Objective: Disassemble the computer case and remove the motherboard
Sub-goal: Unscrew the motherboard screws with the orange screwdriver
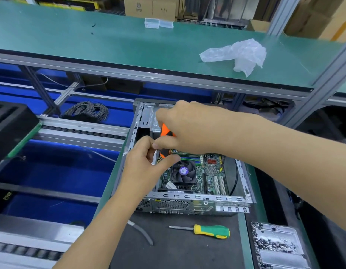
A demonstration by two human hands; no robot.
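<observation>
**Both hands inside the open case, orange screwdriver in the right**

Computer case (187, 199) lies open-topped on the dark mat (178, 249) of the near bench, rear panel with its vents and ports facing the viewer. Motherboard (211, 171) sits flat in the near-right part of the case; the black CPU fan (183, 171) with a purple centre label is on it, white expansion slots to the fan's right. A bare metal drive bay (147, 115) fills the far-left corner.

Right hand (189, 129) reaches in from the right, fingers curled round an orange-and-black screwdriver (165, 136), handle pointing up and away; the tip is hidden behind the hands. Left hand (147, 162) comes up from the near left, thumb and fingers bent together just below the right hand, at the left wall of the case. Whether it pinches something small there or only steadies the tool, I cannot tell.

On the mat in front of the case: a yellow-and-green screwdriver (211, 231) lying flat, shaft pointing left, and a grey cable (143, 232) to its left. Near right, a metal tray (278, 247) scattered with small dark screws. On the green upper shelf (90, 45), far side: crumpled clear plastic bag (240, 53) at right, two small clear boxes (158, 23) at the back edge. A coil of grey wire (86, 110) sits far left on the blue surface.
</observation>
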